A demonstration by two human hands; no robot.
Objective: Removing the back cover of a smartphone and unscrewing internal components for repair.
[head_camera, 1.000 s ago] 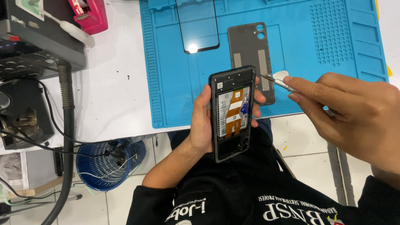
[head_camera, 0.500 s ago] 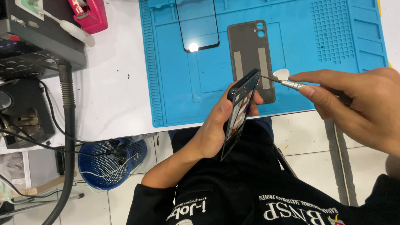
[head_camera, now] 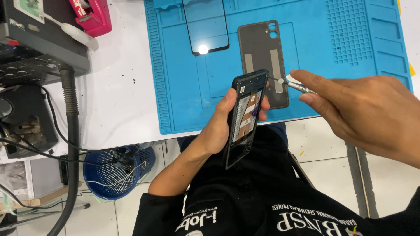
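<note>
left hand (head_camera: 218,126): I see it cupping the opened phone (head_camera: 245,116), tilted on edge, fingers wrapped shut.
right hand (head_camera: 367,113): fingers pinched on a metal tool (head_camera: 295,85), tip at phone's 1 o'clock corner.
phone: above blue mat (head_camera: 183,87), desk's 6 o'clock edge.

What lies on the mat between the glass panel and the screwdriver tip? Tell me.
In the head view, the grey back cover lies on the blue mat between the glass panel and the screwdriver tip.

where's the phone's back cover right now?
In the head view, the grey back cover lies inside-up on the blue repair mat, just right of the black screen glass and behind the opened phone held in the left hand.
</note>
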